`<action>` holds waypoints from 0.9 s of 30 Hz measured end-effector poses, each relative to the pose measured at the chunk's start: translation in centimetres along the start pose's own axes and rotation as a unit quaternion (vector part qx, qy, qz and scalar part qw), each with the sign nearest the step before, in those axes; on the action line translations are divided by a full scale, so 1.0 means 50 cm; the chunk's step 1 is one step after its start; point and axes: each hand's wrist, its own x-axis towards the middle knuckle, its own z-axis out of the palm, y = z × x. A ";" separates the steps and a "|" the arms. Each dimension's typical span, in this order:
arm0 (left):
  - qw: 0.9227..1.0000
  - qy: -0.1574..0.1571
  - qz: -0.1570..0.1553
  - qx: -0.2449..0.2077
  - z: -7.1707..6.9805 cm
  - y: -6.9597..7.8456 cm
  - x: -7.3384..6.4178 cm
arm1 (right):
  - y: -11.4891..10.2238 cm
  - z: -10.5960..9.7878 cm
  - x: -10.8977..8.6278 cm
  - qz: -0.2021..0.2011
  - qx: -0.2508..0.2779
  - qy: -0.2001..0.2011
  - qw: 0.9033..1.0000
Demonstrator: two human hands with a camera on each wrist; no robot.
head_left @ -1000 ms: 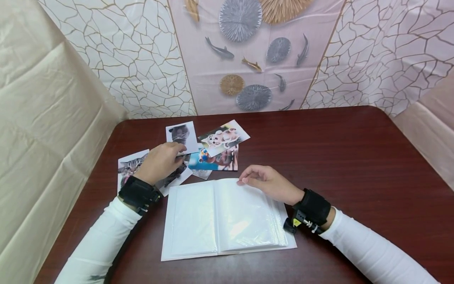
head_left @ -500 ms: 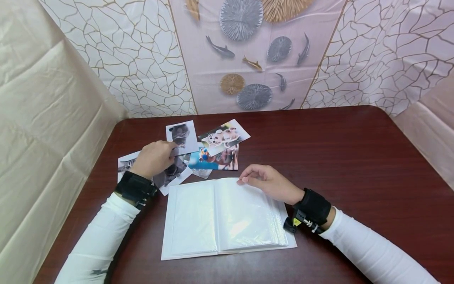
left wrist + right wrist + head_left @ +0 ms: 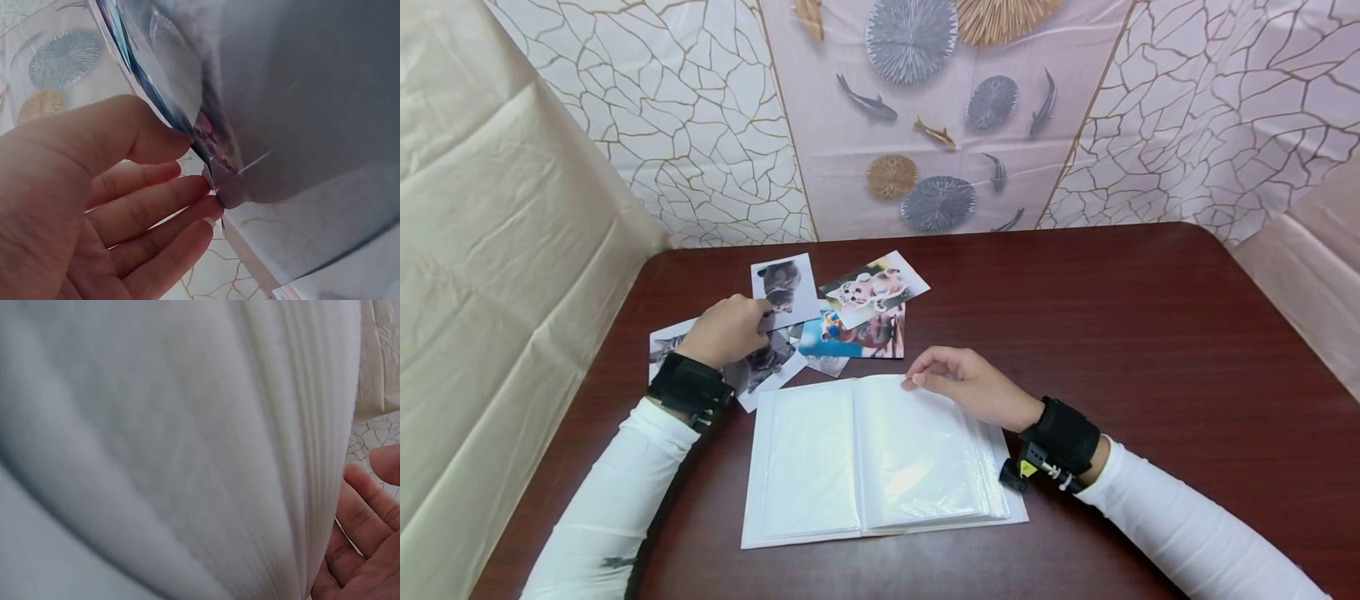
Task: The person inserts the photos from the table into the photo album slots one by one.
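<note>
My left hand (image 3: pixel 727 332) is over the loose photos, its fingertips at the lower left edge of a dark cat photo (image 3: pixel 785 290). In the left wrist view, the thumb and slightly bent fingertips touch the glossy prints (image 3: pixel 300 112), with a gap between them. An album with clear pockets (image 3: pixel 805 467) lies spread flat in front. At the top edge of its right page is my right hand (image 3: pixel 973 387), fingers loosely bent. The right wrist view shows the fingers beside the fanned pages (image 3: pixel 250 425), with the thumb apart from them.
A white kitten photo (image 3: pixel 876 290) overlaps a blue-toned photo (image 3: pixel 850 337) behind the album. Another grey cat photo (image 3: pixel 767 367) lies beneath the left hand, and a striped cat photo (image 3: pixel 666 343) sits farther left. Everything lies on a dark red-brown table (image 3: pixel 1112 333) with patterned cloth behind.
My left hand has slid slightly left and back off the middle of the dark cat photo to its edge. The photos and the right hand stay where they were.
</note>
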 end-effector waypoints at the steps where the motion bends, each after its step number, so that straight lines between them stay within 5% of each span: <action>1: 1.000 -0.001 0.000 0.000 0.000 0.000 0.001 | 0.000 0.000 0.000 0.000 -0.001 0.000 1.000; 19: 0.997 -0.003 0.045 0.070 -0.007 0.011 0.018 | 0.003 -0.001 0.000 -0.002 0.008 -0.005 1.000; 27: 0.982 0.114 0.080 0.129 0.002 0.007 0.007 | 0.002 -0.001 -0.001 0.003 0.007 -0.005 1.000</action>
